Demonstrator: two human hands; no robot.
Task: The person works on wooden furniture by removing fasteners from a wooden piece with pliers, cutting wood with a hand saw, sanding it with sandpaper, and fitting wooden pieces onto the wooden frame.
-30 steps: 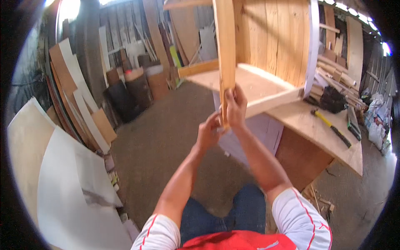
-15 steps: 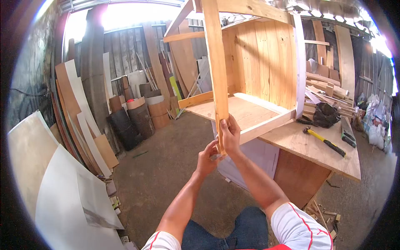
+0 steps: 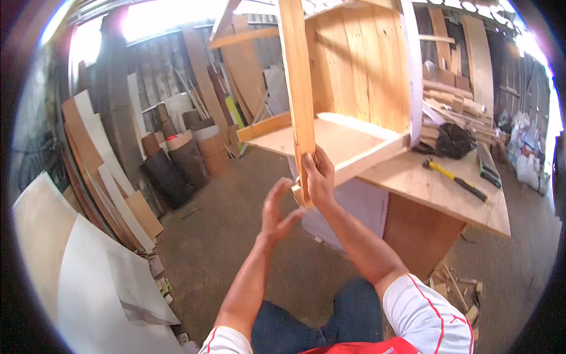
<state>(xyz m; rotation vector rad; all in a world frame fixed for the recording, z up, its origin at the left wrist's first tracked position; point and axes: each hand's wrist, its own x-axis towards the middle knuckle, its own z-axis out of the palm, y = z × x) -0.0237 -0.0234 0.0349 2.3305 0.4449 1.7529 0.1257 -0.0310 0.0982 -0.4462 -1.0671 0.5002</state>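
Note:
An upright wooden post (image 3: 298,88) stands at the front corner of a wooden cabinet frame (image 3: 359,76). Its lower end is in the grip of my right hand (image 3: 319,179), with the thumb along the near face. My left hand (image 3: 277,212) is just left of that end, fingers and thumb spread apart, and nothing shows in it. A short wood end (image 3: 296,191) sticks out beside the post, close to my left fingertips. Whether those fingertips touch it I cannot tell.
The frame rests on a plywood-topped bench (image 3: 436,189). A yellow-handled hammer (image 3: 454,179), a green-and-black handled tool (image 3: 489,172) and a black plastic bag (image 3: 453,140) lie to the right. Boards (image 3: 106,171) lean along the left wall, near white sheets (image 3: 88,283).
My left hand has let go of the post's lower end and opened, moving slightly left. My right hand keeps its hold. The view has shifted a little.

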